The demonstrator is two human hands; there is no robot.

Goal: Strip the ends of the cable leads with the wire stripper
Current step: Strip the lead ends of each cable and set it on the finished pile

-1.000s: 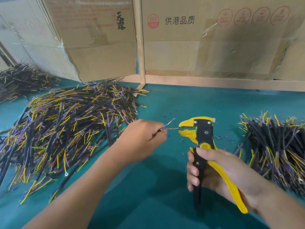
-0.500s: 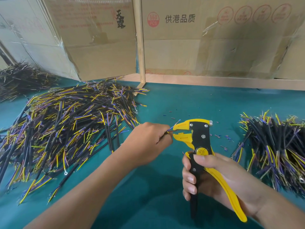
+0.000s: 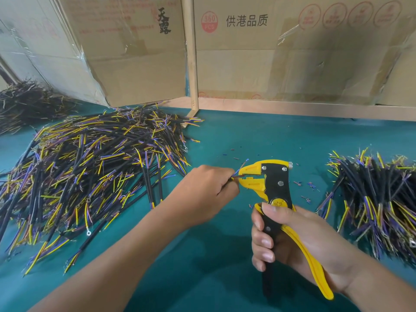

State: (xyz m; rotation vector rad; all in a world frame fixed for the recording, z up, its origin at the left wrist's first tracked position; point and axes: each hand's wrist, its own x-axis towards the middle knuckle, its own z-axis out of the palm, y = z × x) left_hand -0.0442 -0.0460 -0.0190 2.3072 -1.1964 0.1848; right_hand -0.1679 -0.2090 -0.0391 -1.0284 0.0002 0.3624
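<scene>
1. Two boxes (image 3: 292,52) are standing behind the desk (image 3: 258,136); the right one is showing "360 PCS" in a red circle and "供港品质", the left one black brush characters that seem to read "天露".
2. Left hand (image 3: 202,188) is pinching a cable (image 3: 234,177), its fingers curled round it, feeding one lead into the yellow head of the stripper (image 3: 270,183).
3. Right hand (image 3: 292,239) is gripping the stripper's handles, fingers wrapped round them, holding the tool upright just right of the left hand.
4. One big pile (image 3: 90,172) of cables is lying at left, a smaller heap (image 3: 373,199) at right.
</scene>
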